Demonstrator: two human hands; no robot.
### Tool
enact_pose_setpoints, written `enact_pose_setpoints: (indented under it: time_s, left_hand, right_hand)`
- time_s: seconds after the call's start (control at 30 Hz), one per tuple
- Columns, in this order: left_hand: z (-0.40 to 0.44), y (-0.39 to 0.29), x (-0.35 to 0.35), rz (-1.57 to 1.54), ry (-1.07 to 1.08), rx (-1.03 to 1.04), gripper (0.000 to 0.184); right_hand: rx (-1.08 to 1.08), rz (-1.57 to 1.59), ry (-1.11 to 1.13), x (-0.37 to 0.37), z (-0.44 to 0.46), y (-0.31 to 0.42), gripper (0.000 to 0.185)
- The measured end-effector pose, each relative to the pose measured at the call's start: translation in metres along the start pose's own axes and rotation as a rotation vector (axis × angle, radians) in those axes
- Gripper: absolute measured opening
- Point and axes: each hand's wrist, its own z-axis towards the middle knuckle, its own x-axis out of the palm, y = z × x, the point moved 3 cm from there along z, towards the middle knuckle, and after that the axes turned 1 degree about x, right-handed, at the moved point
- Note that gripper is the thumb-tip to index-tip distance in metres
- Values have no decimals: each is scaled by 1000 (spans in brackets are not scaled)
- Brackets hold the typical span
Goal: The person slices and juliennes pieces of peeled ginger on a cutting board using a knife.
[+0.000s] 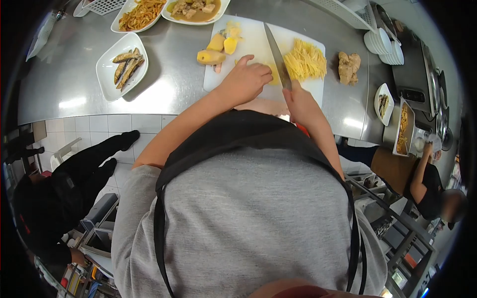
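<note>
My right hand (298, 99) is wrapped round the handle of a large knife (276, 52), whose blade points away over the white cutting board (253, 30). My left hand (248, 79) rests on the board left of the blade, fingers curled over some yellow slices (272, 74) that are partly hidden. Right of the knife lies a heap of thin yellow shreds (305, 59). Peeled ginger-like pieces (210, 57) and thin slices (232, 30) sit at the board's left side.
A plate of small fish (128, 69) stands at the left, with two filled dishes (141, 15) (196, 9) behind. Unpeeled ginger (349, 67) lies right of the board. White bowls (378, 41), another fish plate (383, 103) and a metal tray (403, 129) are farther right. Two people flank me.
</note>
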Motion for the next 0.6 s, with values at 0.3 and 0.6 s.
enact_pose_setpoints:
  time_s: [0.3, 0.6]
  left_hand:
    - [2, 2, -1, -19, -3, 14, 25]
    - [0, 4, -4, -8, 0, 27, 25]
  right_hand:
    - [-65, -7, -22, 1, -2, -5, 27]
    - [-160, -83, -102, 5, 1, -12, 28]
